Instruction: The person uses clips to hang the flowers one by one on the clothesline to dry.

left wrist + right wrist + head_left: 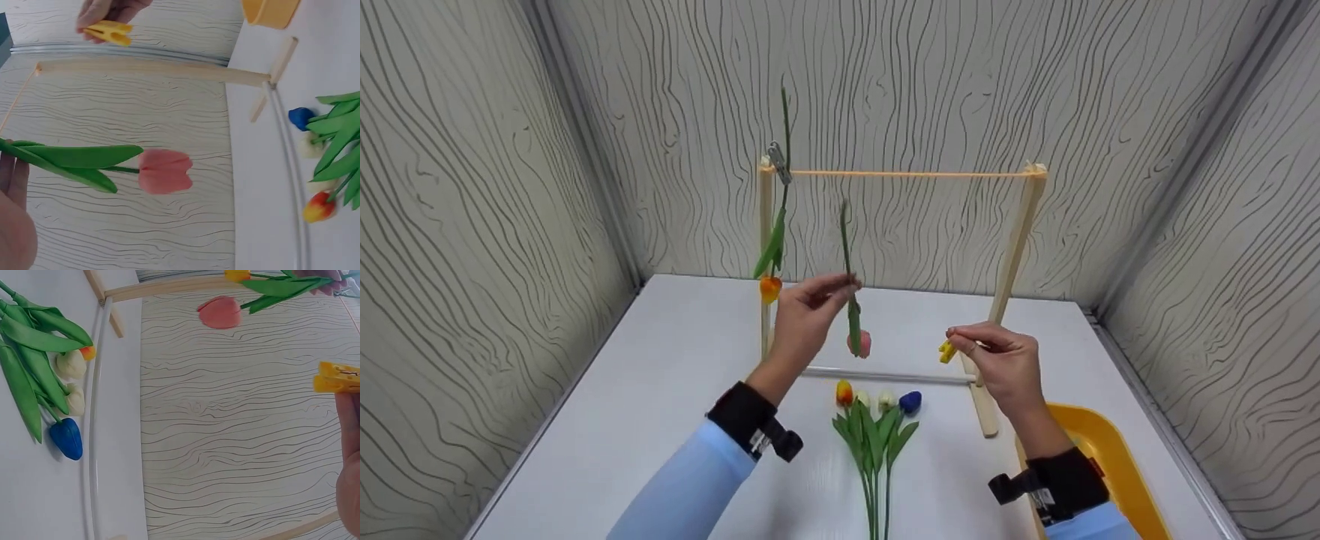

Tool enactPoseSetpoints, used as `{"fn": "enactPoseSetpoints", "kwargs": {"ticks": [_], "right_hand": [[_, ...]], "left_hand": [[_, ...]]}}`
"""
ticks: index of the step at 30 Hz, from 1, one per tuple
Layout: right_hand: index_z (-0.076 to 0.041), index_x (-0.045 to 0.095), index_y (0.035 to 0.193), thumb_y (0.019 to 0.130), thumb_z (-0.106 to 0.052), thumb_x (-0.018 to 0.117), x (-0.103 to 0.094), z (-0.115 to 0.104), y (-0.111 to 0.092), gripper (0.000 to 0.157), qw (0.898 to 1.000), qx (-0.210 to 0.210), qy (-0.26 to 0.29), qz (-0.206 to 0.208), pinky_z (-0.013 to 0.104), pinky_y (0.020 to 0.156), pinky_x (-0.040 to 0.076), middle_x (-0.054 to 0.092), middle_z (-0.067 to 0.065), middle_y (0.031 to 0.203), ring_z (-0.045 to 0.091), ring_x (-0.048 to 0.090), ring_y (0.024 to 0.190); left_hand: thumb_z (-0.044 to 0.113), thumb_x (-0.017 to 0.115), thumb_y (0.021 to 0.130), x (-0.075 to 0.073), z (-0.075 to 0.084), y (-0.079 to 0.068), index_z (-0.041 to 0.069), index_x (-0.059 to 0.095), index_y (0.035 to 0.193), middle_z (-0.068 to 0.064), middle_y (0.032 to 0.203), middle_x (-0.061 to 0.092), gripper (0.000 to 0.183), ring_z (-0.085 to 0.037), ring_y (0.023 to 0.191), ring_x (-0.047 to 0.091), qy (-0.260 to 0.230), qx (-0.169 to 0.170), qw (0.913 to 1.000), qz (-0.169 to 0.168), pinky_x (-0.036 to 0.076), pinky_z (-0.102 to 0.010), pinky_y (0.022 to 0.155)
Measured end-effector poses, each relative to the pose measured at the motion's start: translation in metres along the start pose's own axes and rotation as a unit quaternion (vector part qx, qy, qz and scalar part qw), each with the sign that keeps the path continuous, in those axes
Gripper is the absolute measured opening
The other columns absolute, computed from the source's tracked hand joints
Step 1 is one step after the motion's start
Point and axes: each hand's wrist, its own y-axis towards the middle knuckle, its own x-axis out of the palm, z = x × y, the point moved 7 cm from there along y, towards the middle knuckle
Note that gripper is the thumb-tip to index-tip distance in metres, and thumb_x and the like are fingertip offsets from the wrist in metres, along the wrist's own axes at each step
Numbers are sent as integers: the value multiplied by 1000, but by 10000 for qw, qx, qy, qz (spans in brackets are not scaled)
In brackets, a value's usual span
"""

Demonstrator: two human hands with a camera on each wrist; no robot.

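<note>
My left hand (806,311) pinches the stem of a pink tulip (166,171), which hangs bloom down with its stem pointing up. A yellow clothespin (336,378) is held between the thumb and fingers of my right hand (1006,366), right of the tulip. Above both hands an orange string (900,174) runs between two wooden posts. At its left end a grey clothespin (779,163) clips an orange tulip (770,289) upside down. On the table below lie several tulips, among them a blue tulip (910,403), a red-and-yellow tulip (844,392) and white ones (71,364).
The right wooden post (1018,244) stands on a crosswise foot (984,411). A white rod (885,374) joins the frame's base low across the table. Near my right forearm sits a yellow bin (1117,465). Patterned panels wall the white table (660,360) at the back and sides.
</note>
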Motion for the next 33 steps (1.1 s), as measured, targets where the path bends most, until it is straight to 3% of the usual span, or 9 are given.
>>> {"fn": "enactPoseSetpoints", "kwargs": {"ticks": [7,14,18,24,29,33], "right_hand": [[14,80,103,90,15,78,7,-10,10,13,9998,-98,190,-13,21,87,65,86,-5,95,7,81,91],[16,78,104,92,9,79,39,-51,41,14,9959,-371,807,-156,22,86,66,86,-4,95,9,81,93],[6,83,101,93,7,79,62,-85,65,9,9921,-487,1148,-132,25,86,67,86,-3,94,11,82,91],[-13,86,91,97,7,75,95,-119,116,23,9832,-162,1816,123,27,86,68,85,-1,92,10,82,90],[-2,84,102,98,1,76,119,-128,150,9,9760,73,2156,291,30,92,67,84,1,94,12,82,92],[8,79,112,97,-3,78,138,-131,168,18,9791,90,2011,298,31,94,67,82,-1,93,12,81,92]], "left_hand": [[-1,76,98,-17,16,42,-3,80,119,-13,109,85,21,-8,97,81,-245,-282,9992,159,66,-25,92],[3,80,98,-27,13,61,1,82,120,-13,110,85,22,-5,93,79,24,-651,9930,982,65,-21,87],[7,81,98,-28,16,69,4,83,120,-15,112,84,22,-11,96,79,212,-776,9889,1252,66,-23,89],[7,80,98,-29,21,82,5,83,118,-16,113,83,21,-15,99,79,327,-807,9838,1564,66,-24,89],[7,79,99,-29,22,88,3,83,120,-16,114,83,21,-18,101,79,471,-871,9810,1667,66,-25,89],[8,78,100,-29,23,90,5,83,119,-14,114,84,21,-19,101,80,650,-981,9775,1751,68,-30,91]]}}
